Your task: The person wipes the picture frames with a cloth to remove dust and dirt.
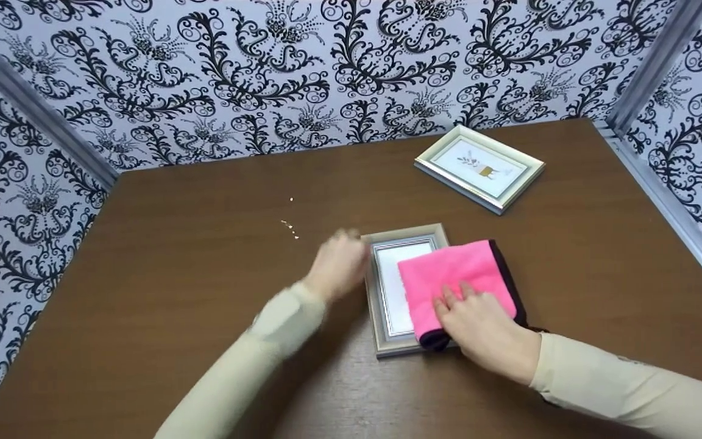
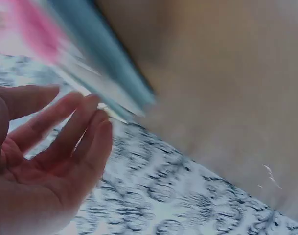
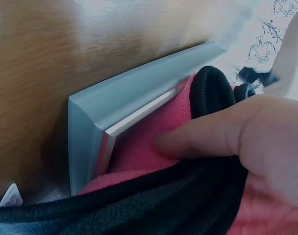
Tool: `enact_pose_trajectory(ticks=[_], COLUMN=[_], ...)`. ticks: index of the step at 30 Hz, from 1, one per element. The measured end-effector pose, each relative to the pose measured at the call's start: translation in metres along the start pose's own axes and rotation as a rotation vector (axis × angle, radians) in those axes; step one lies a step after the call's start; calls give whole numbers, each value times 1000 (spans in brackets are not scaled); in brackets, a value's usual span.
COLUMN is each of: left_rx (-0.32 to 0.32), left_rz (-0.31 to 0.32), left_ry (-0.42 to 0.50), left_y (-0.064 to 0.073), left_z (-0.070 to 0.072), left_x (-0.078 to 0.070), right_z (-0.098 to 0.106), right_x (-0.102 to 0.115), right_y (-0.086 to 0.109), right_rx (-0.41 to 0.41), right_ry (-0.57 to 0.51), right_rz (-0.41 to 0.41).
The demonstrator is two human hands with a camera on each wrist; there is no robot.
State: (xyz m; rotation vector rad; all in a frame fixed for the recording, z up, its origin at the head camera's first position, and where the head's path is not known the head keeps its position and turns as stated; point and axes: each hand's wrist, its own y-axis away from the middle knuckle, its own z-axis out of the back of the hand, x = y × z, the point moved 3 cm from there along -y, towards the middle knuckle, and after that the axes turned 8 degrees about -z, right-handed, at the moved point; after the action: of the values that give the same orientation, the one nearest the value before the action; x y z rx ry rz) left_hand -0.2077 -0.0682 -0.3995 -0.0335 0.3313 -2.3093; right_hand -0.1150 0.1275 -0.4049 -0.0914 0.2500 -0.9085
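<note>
A picture frame (image 1: 376, 305) with a light border and a white inside lies flat on the table. My right hand (image 1: 485, 329) rests on a folded pink cloth (image 1: 457, 268) with black edging, over the frame's right part. In the right wrist view the thumb (image 3: 197, 139) lies inside the cloth's fold, across the black edge, holding it close to the frame's side. My left hand (image 1: 340, 262), blurred by motion, is beside the frame's upper left corner. Its fingers (image 2: 65, 127) are loosely bent with nothing between them in the left wrist view.
A second picture frame (image 1: 479, 167), with an animal drawing in it, lies at the back right of the brown table (image 1: 205, 244). Small pale bits (image 1: 290, 228) are scattered left of centre. Patterned walls (image 1: 265, 73) enclose the back and both sides.
</note>
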Motion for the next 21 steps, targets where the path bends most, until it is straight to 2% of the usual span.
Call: enact_pose_trajectory(ticks=[2, 5, 8, 12, 15, 21], left_rx=[9, 84, 146, 175, 213, 302], left_rz=[70, 160, 205, 234, 245, 255], left_ry=[-1, 79, 118, 102, 79, 54], left_y=[-13, -27, -37, -46, -51, -60], left_z=[-5, -13, -19, -21, -20, -21], left_x=[14, 29, 38, 42, 42, 39], right_z=[-1, 0, 1, 1, -3, -12], right_x=[1, 3, 4, 4, 4, 6], right_y=[-2, -4, -6, -13, -20, -30], right_rx=[22, 70, 97, 60, 23, 89], right_ry=[14, 11, -28, -133, -227, -418], right_rz=[-2, -8, -9, 17, 69, 222])
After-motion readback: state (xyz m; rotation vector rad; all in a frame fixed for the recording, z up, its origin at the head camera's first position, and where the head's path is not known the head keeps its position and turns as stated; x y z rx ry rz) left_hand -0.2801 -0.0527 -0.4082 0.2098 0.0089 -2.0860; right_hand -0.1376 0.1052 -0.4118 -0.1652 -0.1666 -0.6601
